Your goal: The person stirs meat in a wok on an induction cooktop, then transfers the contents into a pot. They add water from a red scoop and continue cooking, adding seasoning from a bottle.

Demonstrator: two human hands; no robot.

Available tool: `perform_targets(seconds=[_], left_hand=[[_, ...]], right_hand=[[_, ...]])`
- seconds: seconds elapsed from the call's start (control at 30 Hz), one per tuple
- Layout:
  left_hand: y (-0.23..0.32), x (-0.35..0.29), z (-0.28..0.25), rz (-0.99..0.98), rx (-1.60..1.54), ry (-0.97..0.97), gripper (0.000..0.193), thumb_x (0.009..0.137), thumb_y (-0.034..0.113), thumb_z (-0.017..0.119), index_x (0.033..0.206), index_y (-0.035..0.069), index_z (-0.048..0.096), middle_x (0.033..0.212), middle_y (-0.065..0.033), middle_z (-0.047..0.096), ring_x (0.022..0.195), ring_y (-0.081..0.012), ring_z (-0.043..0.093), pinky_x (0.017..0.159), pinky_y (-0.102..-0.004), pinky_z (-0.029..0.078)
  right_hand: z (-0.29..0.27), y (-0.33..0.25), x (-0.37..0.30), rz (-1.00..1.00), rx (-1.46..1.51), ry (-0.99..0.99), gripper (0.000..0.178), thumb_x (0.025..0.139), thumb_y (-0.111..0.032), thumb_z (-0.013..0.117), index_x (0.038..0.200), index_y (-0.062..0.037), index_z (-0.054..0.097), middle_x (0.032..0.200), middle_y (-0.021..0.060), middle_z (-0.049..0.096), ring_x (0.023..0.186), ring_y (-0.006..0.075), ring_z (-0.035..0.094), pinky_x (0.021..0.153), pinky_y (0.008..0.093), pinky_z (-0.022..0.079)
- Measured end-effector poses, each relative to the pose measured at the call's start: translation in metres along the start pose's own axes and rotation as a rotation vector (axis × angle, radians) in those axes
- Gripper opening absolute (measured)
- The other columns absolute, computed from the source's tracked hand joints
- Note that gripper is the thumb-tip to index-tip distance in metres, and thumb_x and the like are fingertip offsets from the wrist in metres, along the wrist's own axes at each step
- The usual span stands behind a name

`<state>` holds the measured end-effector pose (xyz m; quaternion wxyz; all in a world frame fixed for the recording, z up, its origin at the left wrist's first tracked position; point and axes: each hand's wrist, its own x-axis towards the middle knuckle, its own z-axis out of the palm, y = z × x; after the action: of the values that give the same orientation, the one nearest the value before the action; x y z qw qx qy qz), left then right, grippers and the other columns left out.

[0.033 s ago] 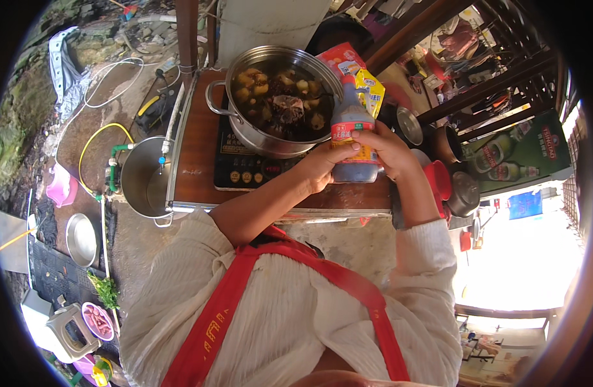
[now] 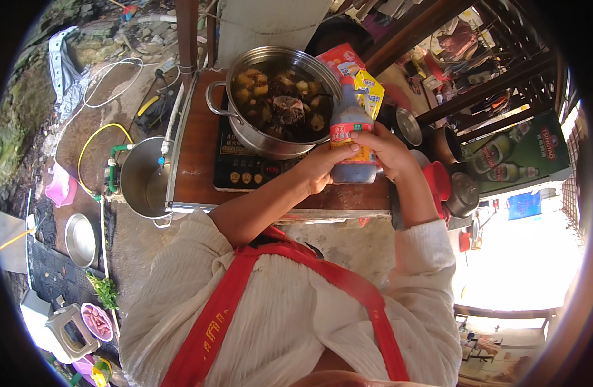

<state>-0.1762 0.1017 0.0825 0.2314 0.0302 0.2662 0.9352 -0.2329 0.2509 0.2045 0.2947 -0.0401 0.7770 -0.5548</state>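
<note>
A soy sauce bottle (image 2: 352, 119) with a red cap, a red and yellow label and dark liquid stands upright between my two hands. My left hand (image 2: 320, 169) grips its lower left side. On the right side my right hand (image 2: 388, 151) is wrapped round it, thumb across the label. Just beyond and to the left, a steel pot (image 2: 265, 144) holds dark broth with chunks and a bony piece of meat. The pot sits on a black induction cooker (image 2: 246, 166). Behind the bottle lie a yellow packet (image 2: 372, 95) and a red packet (image 2: 340, 57).
A brown wooden table (image 2: 198, 132) carries the cooker. Left of it stands a large steel pot (image 2: 136, 187) beside green pipework. A metal basin (image 2: 81, 240), a pink basin (image 2: 62, 187) and a bowl of meat (image 2: 97, 322) are farther left. Lidded pots (image 2: 463, 193) stand at the right.
</note>
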Motion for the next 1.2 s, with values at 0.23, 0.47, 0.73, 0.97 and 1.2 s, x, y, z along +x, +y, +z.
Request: perform_targets(seconds=[0.23,0.47,0.73,0.97,1.2], left_hand=[[0.01,-0.018,-0.005,0.122,0.201,-0.13,0.065,0.094,0.027,0.079,0.149,0.008,0.049,0.138,-0.008,0.063,0.127,-0.0186,0.061,0.107,-0.0406,0.051],[-0.013,-0.069,-0.006,0.279,0.673,0.069,0.075,0.069,0.023,0.092,0.132,0.001,0.058,0.118,-0.0104,0.068,0.108,-0.0197,0.067,0.099,-0.0378,0.054],[-0.083,-0.139,-0.026,0.325,1.315,0.038,0.105,0.062,0.036,0.097,0.147,0.0,0.048,0.14,-0.0223,0.057,0.13,-0.0419,0.056,0.11,-0.0479,0.046],[-0.19,-0.253,-0.102,0.088,1.293,0.458,0.115,0.075,0.036,0.094,0.161,-0.002,0.028,0.159,-0.0281,0.04,0.141,-0.0421,0.049,0.117,-0.0471,0.042],[-0.236,-0.431,-0.162,-0.493,1.058,0.929,0.081,0.091,0.035,0.081,0.154,0.002,0.043,0.136,-0.0239,0.062,0.125,-0.033,0.064,0.103,-0.0425,0.052]], right_hand=[[0.01,0.021,-0.011,-0.066,0.109,-0.01,0.091,0.085,-0.03,0.088,0.155,0.0006,0.039,0.139,0.0156,0.061,0.127,0.0258,0.061,0.107,0.042,0.05],[0.021,0.049,-0.072,-0.343,0.083,0.246,0.063,0.094,-0.022,0.081,0.146,-0.002,0.05,0.128,0.0071,0.065,0.114,0.0169,0.064,0.092,0.0305,0.055],[0.024,0.123,-0.158,-0.085,-0.026,0.156,0.022,0.097,-0.02,0.077,0.108,-0.0009,0.072,0.1,0.0,0.073,0.09,0.0093,0.066,0.073,0.0258,0.055],[0.068,0.294,-0.151,-0.014,-0.399,0.047,0.033,0.09,-0.02,0.081,0.116,0.0005,0.074,0.103,0.0126,0.076,0.095,0.0197,0.071,0.084,0.0358,0.056],[0.174,0.473,-0.045,0.412,-0.135,-0.042,0.031,0.093,-0.026,0.08,0.108,0.0009,0.074,0.1,0.0096,0.073,0.092,0.0199,0.07,0.08,0.0358,0.059]])
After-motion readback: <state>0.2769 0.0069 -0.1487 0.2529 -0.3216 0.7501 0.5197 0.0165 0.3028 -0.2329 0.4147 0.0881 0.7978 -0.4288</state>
